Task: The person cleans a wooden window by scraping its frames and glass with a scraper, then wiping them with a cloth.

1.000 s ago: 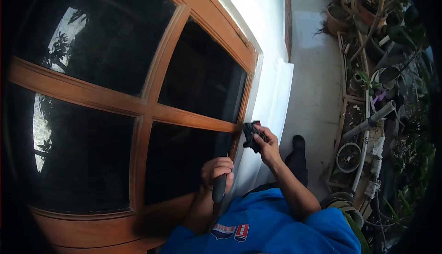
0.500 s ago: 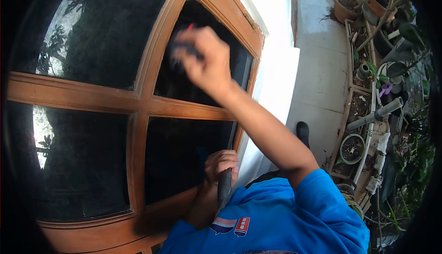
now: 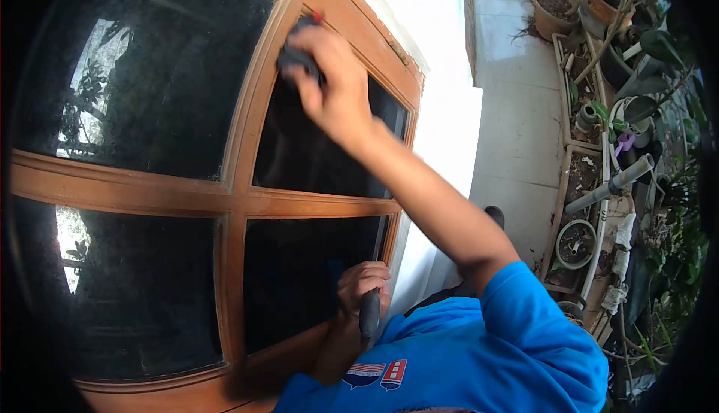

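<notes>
My right hand (image 3: 329, 83) is closed around a crumpled dark cloth (image 3: 298, 59) with a small red bit at its top edge. The cloth lies over the upper left corner of a dark glass pane (image 3: 314, 143), overlapping the wooden window frame (image 3: 255, 83). Lower down, close to my body, my left hand (image 3: 363, 284) is wrapped round a dark grey, rounded, handle-like thing (image 3: 370, 316). What that thing belongs to cannot be made out. Behind the left hand is the lower pane (image 3: 299, 271).
Two more framed panes on the left reflect plants and light. A white wall edge (image 3: 449, 106) borders the window. To the right run a tiled walkway (image 3: 517, 113) and a row of planters with clay pots (image 3: 554, 12), a grey pipe (image 3: 610, 184) and leafy plants.
My right hand and the cloth have moved up to the pane's upper corner. My left hand keeps its grip near my body. The view has shifted slightly.
</notes>
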The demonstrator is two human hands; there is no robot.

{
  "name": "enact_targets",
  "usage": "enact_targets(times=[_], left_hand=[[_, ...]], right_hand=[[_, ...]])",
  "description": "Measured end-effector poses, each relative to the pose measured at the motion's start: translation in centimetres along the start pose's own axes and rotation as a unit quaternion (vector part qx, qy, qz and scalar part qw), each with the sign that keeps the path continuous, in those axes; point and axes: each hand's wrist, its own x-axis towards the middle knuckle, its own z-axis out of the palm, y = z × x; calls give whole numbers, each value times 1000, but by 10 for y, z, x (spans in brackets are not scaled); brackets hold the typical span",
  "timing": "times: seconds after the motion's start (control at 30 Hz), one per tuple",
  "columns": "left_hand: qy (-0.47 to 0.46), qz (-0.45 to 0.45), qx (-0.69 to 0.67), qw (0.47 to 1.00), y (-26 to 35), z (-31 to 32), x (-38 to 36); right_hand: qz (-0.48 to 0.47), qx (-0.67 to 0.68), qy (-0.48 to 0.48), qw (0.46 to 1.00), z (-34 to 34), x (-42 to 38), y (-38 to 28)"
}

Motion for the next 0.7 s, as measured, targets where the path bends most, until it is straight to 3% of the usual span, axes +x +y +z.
enact_targets(times=[0.13,0.23,0.33,0.4,0.43,0.57,0.7], left_hand=[[-7,-11,-3,1000,-1,0,0],[-5,-18,-9,1000,-2,4,-3],[4,-14,-12,1000,-6,6,-7],[2,-9,-14,1000,-8,5,-5],[-2,-8,-14,1000,-8,5,-2],[1,-18,-20,1000,-1,6,4],[2,-24,-15,1000,-4,8,-4]], right_hand=[[-72,-32,-42,996,-6,3,39],[-20,-122,-91,988,-26,-16,44],[8,-121,-112,986,-25,-10,32],[-36,-75,-119,989,-16,1,24],[-61,-63,-94,992,-10,1,28],[-51,-70,-168,982,-43,-14,63],[61,-136,-202,968,-100,-94,85]])
